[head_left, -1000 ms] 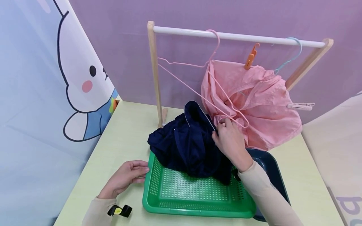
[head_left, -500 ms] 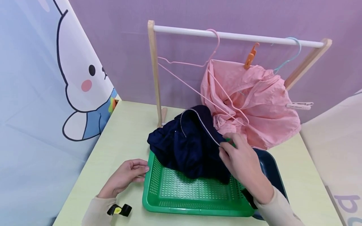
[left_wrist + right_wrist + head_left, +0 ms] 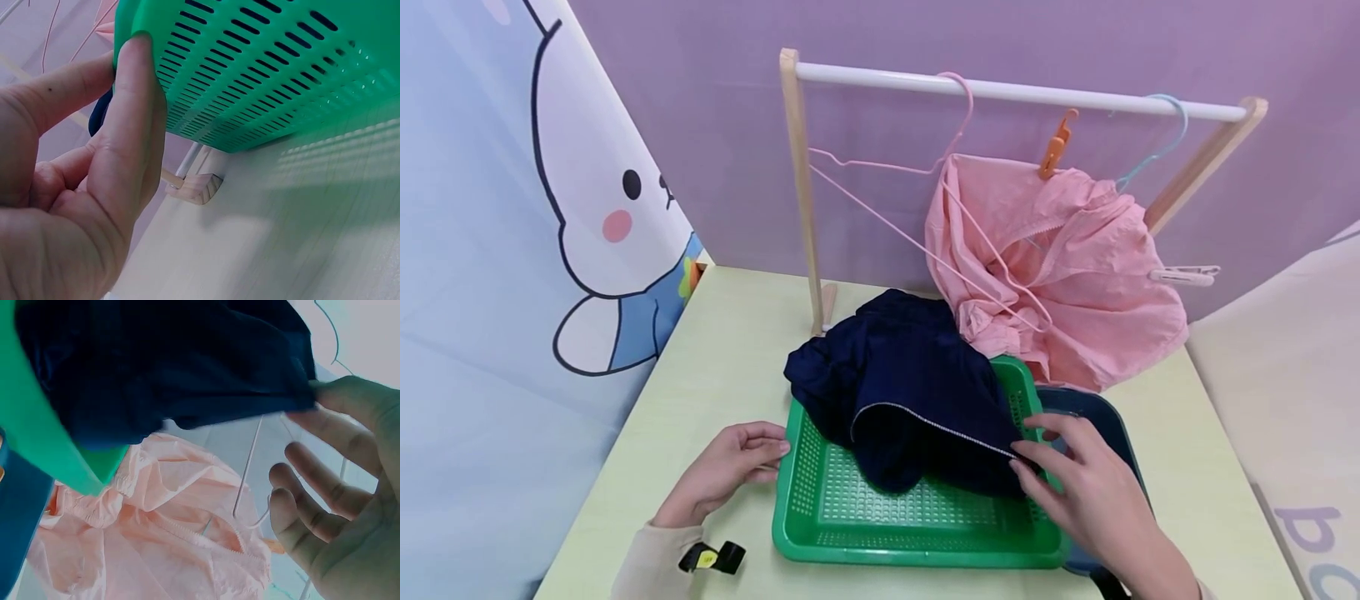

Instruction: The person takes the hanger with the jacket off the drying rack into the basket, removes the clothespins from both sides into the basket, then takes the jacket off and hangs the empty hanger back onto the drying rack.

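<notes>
A garment (image 3: 917, 358) lies in the basket (image 3: 917, 557) before the rack (image 3: 1018, 92).

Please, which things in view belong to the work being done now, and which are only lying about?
Probably part of the work:
navy garment, pinched by the right hand
green basket, its rim held by the left hand

Held by neither hand, perhaps not needed now:
pink garment
pink hanger
light blue hanger
rack
orange clip
pale clip
dark blue tray

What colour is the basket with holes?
The basket is green, best seen in the head view.
</notes>
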{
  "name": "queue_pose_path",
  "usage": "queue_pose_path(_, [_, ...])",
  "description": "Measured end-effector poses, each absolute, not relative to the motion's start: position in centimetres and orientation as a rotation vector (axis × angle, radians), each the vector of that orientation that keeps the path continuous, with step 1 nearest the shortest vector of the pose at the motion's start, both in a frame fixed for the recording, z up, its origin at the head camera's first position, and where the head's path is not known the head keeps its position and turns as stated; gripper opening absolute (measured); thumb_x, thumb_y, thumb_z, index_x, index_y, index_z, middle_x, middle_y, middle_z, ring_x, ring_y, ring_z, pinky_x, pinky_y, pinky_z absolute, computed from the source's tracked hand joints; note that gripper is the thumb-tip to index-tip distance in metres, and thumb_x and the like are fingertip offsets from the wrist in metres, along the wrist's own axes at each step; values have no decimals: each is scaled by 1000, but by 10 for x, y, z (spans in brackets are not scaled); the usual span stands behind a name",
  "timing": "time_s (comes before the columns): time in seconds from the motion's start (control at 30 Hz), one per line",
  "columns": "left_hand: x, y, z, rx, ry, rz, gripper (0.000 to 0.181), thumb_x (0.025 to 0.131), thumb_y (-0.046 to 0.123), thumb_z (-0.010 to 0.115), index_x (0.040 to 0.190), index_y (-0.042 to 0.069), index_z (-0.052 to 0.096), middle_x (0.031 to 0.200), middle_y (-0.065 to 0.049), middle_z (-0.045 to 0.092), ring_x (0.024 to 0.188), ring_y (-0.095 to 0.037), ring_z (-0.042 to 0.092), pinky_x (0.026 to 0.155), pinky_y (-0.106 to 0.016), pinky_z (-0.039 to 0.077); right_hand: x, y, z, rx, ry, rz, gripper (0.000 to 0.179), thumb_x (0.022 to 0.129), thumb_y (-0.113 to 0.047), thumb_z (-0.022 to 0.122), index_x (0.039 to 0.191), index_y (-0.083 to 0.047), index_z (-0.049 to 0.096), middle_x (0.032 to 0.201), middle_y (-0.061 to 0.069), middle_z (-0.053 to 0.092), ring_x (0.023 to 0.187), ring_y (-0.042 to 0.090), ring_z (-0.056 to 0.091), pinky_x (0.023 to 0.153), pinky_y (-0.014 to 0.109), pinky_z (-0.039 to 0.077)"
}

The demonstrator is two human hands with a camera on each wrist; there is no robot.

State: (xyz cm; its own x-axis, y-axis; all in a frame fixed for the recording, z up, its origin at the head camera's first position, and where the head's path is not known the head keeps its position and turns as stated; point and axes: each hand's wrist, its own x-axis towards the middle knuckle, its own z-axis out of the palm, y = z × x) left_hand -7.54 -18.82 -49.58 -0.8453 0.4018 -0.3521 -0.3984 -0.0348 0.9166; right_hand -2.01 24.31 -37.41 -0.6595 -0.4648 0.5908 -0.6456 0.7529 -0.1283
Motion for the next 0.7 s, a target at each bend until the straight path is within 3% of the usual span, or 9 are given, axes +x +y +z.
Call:
queue_pose_path(0.33, [-76,-188,-496,-12,1730,1916,41,97,11,67,124,-17,52,102,-11,68,87,-20,71,76,-35,60,-27,242,-378,827,-2404,479,44,103,-45,52,88,-12,77,107,6,65,88,23,59,68,30,46])
queue_pose_path(0.7, [-75,-188,-496,3,1693,1941,37,97,9,66,122,-16,52,102,-11,68,87,-20,71,77,-36,60,-59,245,-388,785,-2524,442,47,104,-46,50,92,-9,76,106,8,64,92,26,59,68,41,52])
